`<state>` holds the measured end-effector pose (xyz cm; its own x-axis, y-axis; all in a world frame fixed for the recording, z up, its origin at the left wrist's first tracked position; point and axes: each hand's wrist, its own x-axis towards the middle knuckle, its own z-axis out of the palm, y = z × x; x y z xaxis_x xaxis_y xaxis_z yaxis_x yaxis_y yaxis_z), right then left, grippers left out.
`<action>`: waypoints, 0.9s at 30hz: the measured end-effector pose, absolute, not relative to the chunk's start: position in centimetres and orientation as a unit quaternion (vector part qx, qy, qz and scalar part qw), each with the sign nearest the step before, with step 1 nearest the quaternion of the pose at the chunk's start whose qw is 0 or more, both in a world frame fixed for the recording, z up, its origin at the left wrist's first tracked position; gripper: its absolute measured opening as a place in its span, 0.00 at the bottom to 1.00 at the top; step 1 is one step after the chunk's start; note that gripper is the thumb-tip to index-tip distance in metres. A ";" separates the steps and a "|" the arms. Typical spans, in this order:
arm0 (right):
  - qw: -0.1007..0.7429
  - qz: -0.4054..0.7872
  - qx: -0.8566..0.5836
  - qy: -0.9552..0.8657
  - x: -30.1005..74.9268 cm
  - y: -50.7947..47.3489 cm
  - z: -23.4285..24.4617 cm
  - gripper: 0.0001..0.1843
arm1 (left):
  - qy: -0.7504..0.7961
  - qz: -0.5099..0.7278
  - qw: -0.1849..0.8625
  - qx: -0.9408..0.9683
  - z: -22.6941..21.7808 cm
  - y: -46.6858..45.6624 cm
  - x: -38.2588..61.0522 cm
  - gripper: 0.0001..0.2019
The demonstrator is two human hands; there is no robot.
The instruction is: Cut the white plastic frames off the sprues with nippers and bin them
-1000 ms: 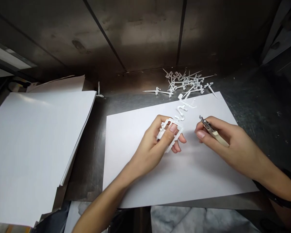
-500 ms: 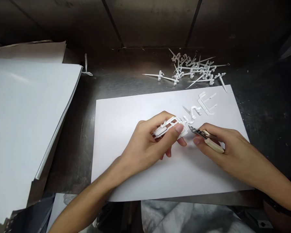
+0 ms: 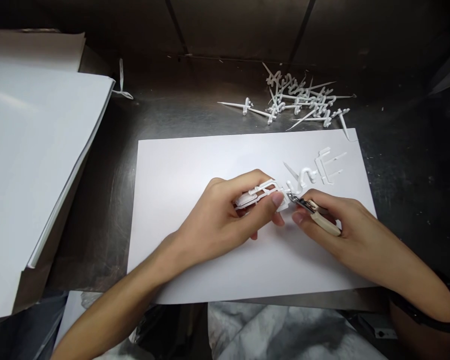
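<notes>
My left hand [image 3: 225, 217] is closed around a white plastic moulded frame [image 3: 264, 192], held just above a white sheet of paper [image 3: 195, 170]. My right hand [image 3: 341, 230] grips small cutting pliers [image 3: 313, 210] with pale handles. The metal tip of the pliers touches the frame's right end. A few loose white plastic pieces [image 3: 318, 172] lie on the paper just beyond the hands.
A heap of thin white plastic offcuts [image 3: 302, 100] lies on the dark metal table [image 3: 165, 115] behind the sheet. A stack of white paper [image 3: 26, 150] fills the left side. Grey cloth [image 3: 285, 332] shows at the near edge. A dark wall closes the back.
My right hand has brought the pliers leftwards until their tip meets the frame. The view has dipped down, so the offcut heap and the sheet sit higher in the picture.
</notes>
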<state>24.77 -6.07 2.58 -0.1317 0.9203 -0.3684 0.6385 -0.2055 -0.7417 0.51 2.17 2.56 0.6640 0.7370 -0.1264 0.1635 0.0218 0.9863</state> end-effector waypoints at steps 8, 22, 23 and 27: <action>0.153 0.530 -0.593 -0.586 25.4 -5.9 2.8 0.20 | 0.323 0.214 0.664 0.639 2.6 2.2 0.6 0.09; 0.088 0.490 -0.615 -0.612 24.9 -6.2 2.8 0.22 | 0.320 0.216 0.639 0.665 2.6 2.4 0.6 0.10; 0.086 0.486 -0.613 -0.617 24.8 -6.2 2.8 0.22 | 0.319 0.213 0.638 0.668 2.5 2.4 0.6 0.10; 0.079 0.479 -0.611 -0.625 24.4 -6.1 2.8 0.21 | 0.318 0.198 0.644 0.667 2.2 2.6 0.5 0.11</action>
